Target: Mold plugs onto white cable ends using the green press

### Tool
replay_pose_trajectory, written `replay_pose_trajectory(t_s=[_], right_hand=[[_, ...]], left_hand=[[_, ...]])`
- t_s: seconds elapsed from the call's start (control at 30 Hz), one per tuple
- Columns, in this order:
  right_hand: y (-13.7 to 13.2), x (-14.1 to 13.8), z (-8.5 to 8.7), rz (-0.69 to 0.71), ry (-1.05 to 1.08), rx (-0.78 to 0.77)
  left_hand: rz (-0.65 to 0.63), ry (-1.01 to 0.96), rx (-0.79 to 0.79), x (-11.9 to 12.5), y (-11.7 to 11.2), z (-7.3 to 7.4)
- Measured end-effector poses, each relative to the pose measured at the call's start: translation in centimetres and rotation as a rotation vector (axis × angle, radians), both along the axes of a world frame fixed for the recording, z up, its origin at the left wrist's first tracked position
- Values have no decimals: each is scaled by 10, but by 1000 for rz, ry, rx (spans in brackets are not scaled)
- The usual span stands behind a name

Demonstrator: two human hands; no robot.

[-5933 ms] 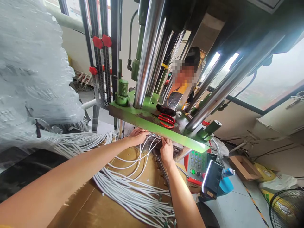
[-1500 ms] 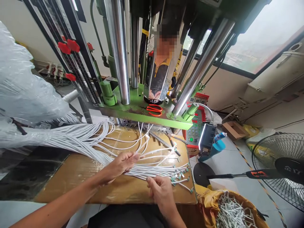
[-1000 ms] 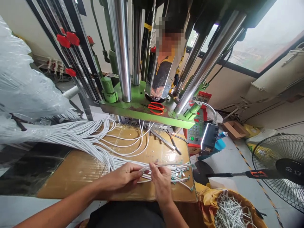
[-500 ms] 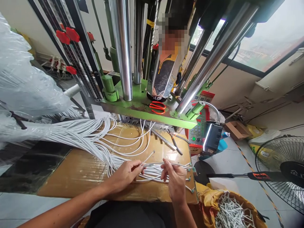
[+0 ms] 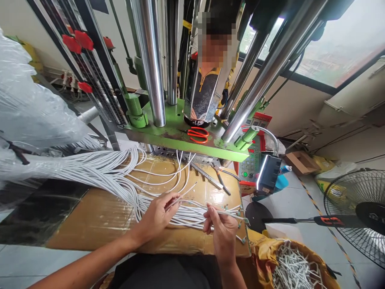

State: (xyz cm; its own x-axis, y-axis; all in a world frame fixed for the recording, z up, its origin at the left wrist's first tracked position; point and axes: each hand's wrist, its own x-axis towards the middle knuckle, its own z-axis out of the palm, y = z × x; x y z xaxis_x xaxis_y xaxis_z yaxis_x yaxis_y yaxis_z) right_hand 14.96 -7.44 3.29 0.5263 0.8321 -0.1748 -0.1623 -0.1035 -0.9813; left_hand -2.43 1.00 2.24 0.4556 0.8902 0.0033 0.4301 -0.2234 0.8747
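Note:
A thick bundle of white cables (image 5: 120, 182) runs from the left across the cardboard-covered bench (image 5: 90, 224). My left hand (image 5: 159, 214) is closed on one white cable (image 5: 188, 190), whose thin free end points up and to the right. Fingers and thumb of my right hand (image 5: 221, 226) pinch another white cable (image 5: 233, 214) close to its green-tipped end (image 5: 246, 220). Further cable ends with small green connectors (image 5: 243, 240) lie around the right hand, near the bench's right edge. Whether both hands hold the same cable, I cannot tell.
Ahead stands a green press (image 5: 186, 140) with steel columns; red-handled scissors (image 5: 197, 135) lie on its plate. Pliers (image 5: 221, 180) and a metal tool (image 5: 207, 176) rest on the bench. To the right are a control panel (image 5: 248, 164), a fan (image 5: 361, 216) and a sack of white offcuts (image 5: 261, 257).
My left hand has turned and shifted slightly left, and the free cable end above it now points higher. The right hand stays nearly in place with its cable. The view has shifted slightly.

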Motion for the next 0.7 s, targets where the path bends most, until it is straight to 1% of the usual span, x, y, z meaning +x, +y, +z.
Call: replay_pose_trajectory(t_s=[0.03, 0.07, 0.13, 0.17, 0.2, 0.23, 0.3, 0.33, 0.37, 0.47, 0.53, 0.6, 0.67, 0.7], right_hand=[[0, 1, 0, -19, -5, 13], [2, 3, -1, -39, -16, 26], [5, 7, -3, -68, -32, 39], [6, 10, -4, -80, -25, 38], [7, 14, -5, -96, -8, 38], [8, 17, -6, -118, 9, 44], [8, 22, -6, -118, 33, 43], [8, 23, -5, -71, 44, 25], [8, 21, -5, 18, 63, -8], [9, 4, -3, 417, 179, -145], [13, -13, -6, 614, 230, -179], [18, -30, -12, 717, 221, -182], [22, -42, -19, 756, 187, -185], [23, -47, -22, 758, 174, -187]], left_hand=[[-14, -24, -45, 0, 1, 1], [-55, -48, -115, -1, 3, 2], [-163, -121, -325, -4, 7, 2], [-186, -176, -442, -7, 10, 2], [-174, -234, -546, -10, 13, 2], [-136, -287, -623, -14, 16, 2], [-41, -356, -689, -19, 22, 3], [-26, -364, -693, -20, 25, 5], [-34, -355, -686, -20, 27, 7], [-71, -293, -604, -11, 27, 15], [-116, -281, -598, -2, 23, 17], [-208, -317, -705, 3, 15, 17], [-280, -358, -831, 3, 6, 14], [-291, -364, -857, 1, 2, 13]])
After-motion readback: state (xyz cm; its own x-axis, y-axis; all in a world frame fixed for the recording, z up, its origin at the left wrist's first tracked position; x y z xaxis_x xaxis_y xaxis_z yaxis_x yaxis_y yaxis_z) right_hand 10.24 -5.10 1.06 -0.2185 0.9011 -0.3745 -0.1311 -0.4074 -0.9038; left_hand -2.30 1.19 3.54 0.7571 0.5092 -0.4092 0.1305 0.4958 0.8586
